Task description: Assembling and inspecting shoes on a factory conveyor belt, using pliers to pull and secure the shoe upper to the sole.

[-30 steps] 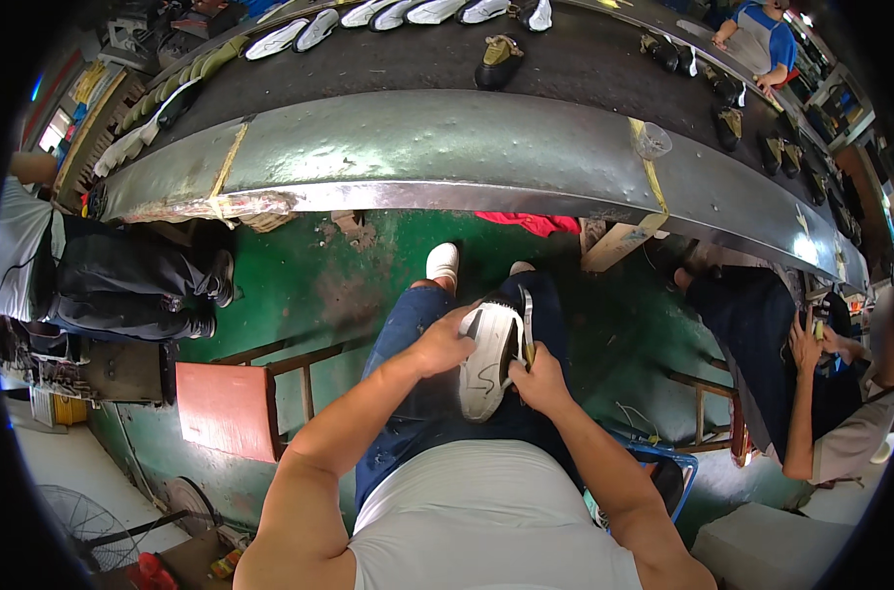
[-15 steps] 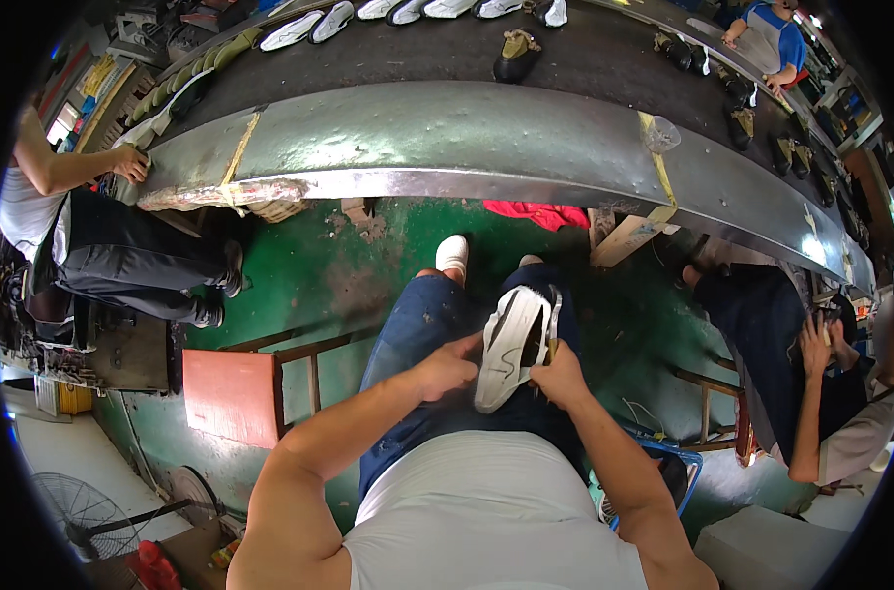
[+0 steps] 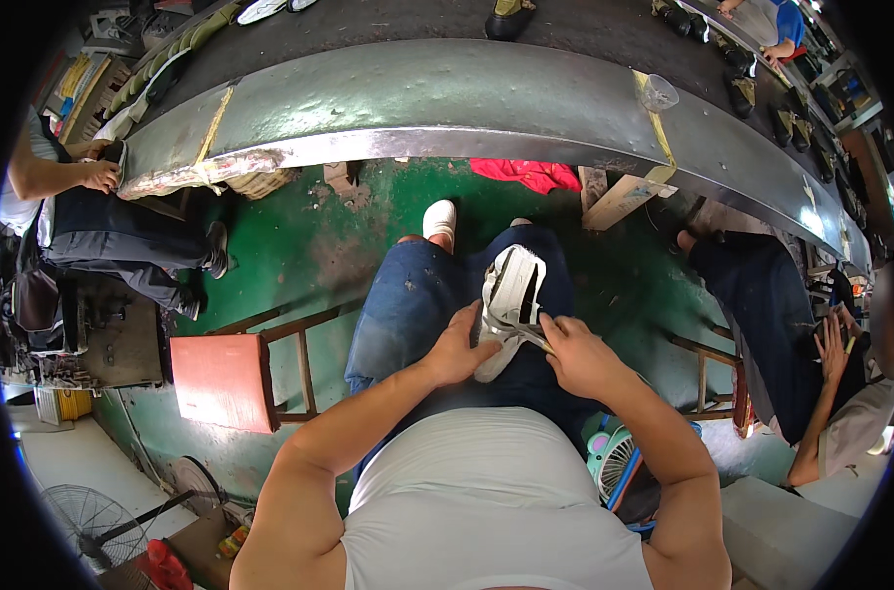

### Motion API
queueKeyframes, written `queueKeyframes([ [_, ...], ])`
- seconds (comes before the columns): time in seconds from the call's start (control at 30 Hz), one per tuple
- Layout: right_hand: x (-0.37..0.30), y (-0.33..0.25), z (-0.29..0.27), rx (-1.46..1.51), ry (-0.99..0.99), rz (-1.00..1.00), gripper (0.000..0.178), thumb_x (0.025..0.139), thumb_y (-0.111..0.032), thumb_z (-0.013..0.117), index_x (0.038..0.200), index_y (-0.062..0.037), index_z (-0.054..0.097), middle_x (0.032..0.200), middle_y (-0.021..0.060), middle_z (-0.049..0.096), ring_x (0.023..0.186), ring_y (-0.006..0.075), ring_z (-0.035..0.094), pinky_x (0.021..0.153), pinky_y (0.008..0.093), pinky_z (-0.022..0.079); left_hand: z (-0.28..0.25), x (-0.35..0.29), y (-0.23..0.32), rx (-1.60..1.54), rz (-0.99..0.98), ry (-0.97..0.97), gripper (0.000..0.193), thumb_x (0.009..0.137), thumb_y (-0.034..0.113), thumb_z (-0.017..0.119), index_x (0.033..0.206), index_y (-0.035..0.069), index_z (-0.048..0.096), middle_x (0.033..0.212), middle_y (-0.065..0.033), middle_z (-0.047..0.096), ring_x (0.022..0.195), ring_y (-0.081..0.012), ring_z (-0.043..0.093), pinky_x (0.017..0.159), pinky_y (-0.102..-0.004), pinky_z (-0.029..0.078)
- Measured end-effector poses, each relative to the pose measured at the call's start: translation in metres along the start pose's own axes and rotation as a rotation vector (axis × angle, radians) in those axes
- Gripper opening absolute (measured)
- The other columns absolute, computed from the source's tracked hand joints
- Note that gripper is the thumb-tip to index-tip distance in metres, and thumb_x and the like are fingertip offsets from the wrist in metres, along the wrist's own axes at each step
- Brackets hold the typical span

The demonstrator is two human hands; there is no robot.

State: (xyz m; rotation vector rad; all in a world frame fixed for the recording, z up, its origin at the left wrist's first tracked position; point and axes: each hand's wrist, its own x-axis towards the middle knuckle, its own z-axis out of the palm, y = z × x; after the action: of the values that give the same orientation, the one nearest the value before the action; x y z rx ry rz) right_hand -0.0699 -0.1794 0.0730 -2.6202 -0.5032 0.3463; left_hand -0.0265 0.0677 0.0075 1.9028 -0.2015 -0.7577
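Note:
A white shoe or shoe upper (image 3: 511, 280) with a dark opening lies over my thighs, its far end between my knees. My left hand (image 3: 457, 349) is closed around its near left side, the thumb across the pale near part. In my right hand (image 3: 580, 356), at the shoe's right side, a slim grey tool (image 3: 528, 334) is gripped. It reaches leftward across the shoe; its exact kind is too small to tell.
Ahead runs a long metal-edged bench (image 3: 408, 98) with shoes on its dark top. A red stool (image 3: 223, 382) stands left, a green fan (image 3: 609, 457) right. One person (image 3: 63, 197) sits left, handling a shoe; another person (image 3: 840, 374) sits right. Red cloth (image 3: 526, 175) lies under the bench.
My left hand has gone from an extended finger beside the shoe to a grip on it. My right hand has moved slightly up and right, with the tool now across the shoe.

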Motion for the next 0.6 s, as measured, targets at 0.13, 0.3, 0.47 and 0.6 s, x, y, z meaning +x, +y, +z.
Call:
queueKeyframes([
  [0.13, 0.02, -0.031, -0.026, -0.317, -0.116, 0.053, 0.049, 0.087, -0.011, 0.063, 0.131, 0.0091, 0.051, 0.107, 0.0207, 0.066, 0.106, 0.0392, 0.063, 0.084, 0.0452, 0.054, 0.008, 0.0, -0.009, 0.129, 0.149, 0.036, 0.087, 0.089, 0.024, 0.066, 0.154, -0.008, 0.017, 0.157, -0.0278, 0.027, 0.148, -0.0344, 0.026, 0.121, -0.0378, 0.021],
  [0.3, 0.042, -0.03, -0.05, -0.193, -0.597, 0.089, 0.032, 0.091, -0.015, 0.061, 0.113, 0.0081, 0.059, 0.097, 0.0219, 0.068, 0.092, 0.0397, 0.067, 0.078, 0.0476, 0.054, -0.005, 0.002, 0.004, -0.923, 0.048, -0.267, 0.076, 0.102, 0.046, 0.038, 0.156, -0.004, 0.017, 0.158, -0.0153, 0.033, 0.146, -0.0251, 0.031, 0.12, -0.0381, 0.024],
  [0.47, 0.038, -0.02, 0.007, 0.006, -0.338, 0.042, 0.028, 0.088, -0.023, 0.065, 0.095, 0.0036, 0.06, 0.087, 0.024, 0.068, 0.081, 0.0406, 0.068, 0.073, 0.0496, 0.053, 0.016, 0.027, -0.014, -1.054, -0.392, 0.198, 0.072, 0.106, 0.056, 0.028, 0.152, 0.002, 0.036, 0.152, -0.0135, 0.043, 0.138, -0.0244, 0.043, 0.113, -0.0362, 0.035],
  [0.6, 0.024, -0.035, 0.043, 0.094, -0.122, 0.114, 0.029, 0.089, -0.02, 0.064, 0.102, 0.0036, 0.055, 0.093, 0.0253, 0.066, 0.083, 0.0417, 0.067, 0.074, 0.0498, 0.053, 0.023, 0.045, -0.038, -0.652, -0.343, 0.455, 0.062, 0.107, 0.048, 0.032, 0.136, -0.001, 0.057, 0.127, -0.02, 0.065, 0.122, -0.031, 0.06, 0.102, -0.0366, 0.044],
])
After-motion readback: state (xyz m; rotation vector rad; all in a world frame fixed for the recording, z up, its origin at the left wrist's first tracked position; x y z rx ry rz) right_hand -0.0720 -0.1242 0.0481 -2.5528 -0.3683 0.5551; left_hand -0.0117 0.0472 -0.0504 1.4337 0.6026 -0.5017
